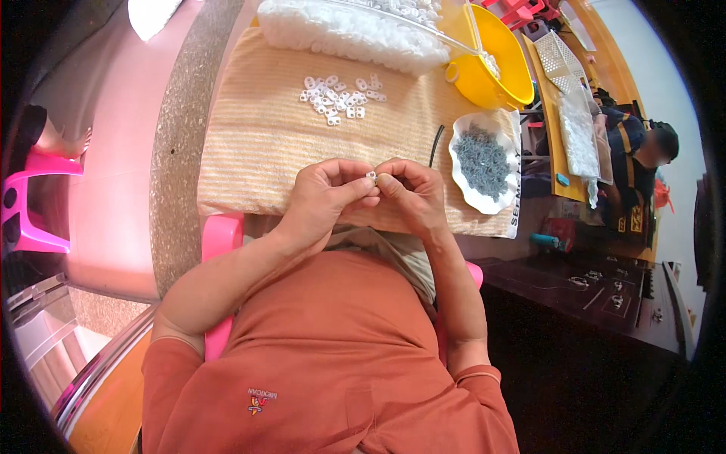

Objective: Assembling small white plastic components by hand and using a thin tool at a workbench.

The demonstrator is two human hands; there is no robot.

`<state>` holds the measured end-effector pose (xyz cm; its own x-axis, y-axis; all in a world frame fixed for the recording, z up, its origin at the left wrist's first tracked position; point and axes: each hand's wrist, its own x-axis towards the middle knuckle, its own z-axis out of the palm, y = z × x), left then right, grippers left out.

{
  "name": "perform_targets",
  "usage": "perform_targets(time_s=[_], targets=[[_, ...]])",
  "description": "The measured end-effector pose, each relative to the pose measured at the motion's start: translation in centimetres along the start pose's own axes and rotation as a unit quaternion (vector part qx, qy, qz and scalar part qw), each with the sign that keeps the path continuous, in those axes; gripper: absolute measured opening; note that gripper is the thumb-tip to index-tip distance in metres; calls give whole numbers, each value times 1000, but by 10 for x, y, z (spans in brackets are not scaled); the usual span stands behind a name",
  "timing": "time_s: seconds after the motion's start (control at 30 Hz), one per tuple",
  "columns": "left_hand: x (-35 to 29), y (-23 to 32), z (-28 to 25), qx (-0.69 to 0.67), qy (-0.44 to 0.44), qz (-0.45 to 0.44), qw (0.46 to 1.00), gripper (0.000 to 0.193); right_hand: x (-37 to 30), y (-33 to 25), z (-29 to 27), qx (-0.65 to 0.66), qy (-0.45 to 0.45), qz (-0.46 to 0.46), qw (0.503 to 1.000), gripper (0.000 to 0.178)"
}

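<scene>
My left hand [321, 198] is closed in a pinch on a small white plastic piece [370, 175]. Right against it, my right hand [414, 195] pinches too, thumb and forefinger meeting at the piece. The fingertips hide whatever else is between them. Farther out on the striped cloth [265, 144] lies a loose group of similar small white pieces with holes [333, 97]. To the right of my hands stands a white scalloped dish [495, 203] full of small dark grey parts [482, 159]. A thin black stick [436, 145] rests beside the dish.
A clear container heaped with white pieces [352, 34] stands at the table's far edge. Next to it is a yellow basin [508, 72]. Another person [631, 151] sits at a wooden table on the right. A pink stool [38, 200] stands on the left.
</scene>
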<state>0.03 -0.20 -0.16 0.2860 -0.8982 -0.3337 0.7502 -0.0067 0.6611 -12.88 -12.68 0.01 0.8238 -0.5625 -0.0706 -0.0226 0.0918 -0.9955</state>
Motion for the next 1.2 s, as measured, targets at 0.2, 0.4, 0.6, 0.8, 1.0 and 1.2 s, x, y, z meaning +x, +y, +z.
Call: perform_targets(time_s=[0.2, 0.4, 0.6, 0.8, 1.0, 1.2], targets=[[0, 0, -1, -24, -5, 5, 1000, 17, 1, -1, -1, 16, -5, 9, 1000, 9], [0, 0, -2, -43, -5, 6, 999, 16, 2, -10, -4, 42, -33, 59, 997, 11], [-2, 3, 0, -54, 9, 3, 999, 16, 8, -24, -12, -23, -69, 75, 995, 16], [-2, 3, -2, -59, 23, 6, 998, 15, 38, -39, -13, -159, -10, 43, 986, 18], [-3, 1, 0, -53, 40, 3, 998, 16, 94, -45, 3, -376, -39, -156, 913, 13], [-3, 2, 2, -55, 44, -2, 998, 16, 142, -40, 22, -550, -78, -248, 794, 19]])
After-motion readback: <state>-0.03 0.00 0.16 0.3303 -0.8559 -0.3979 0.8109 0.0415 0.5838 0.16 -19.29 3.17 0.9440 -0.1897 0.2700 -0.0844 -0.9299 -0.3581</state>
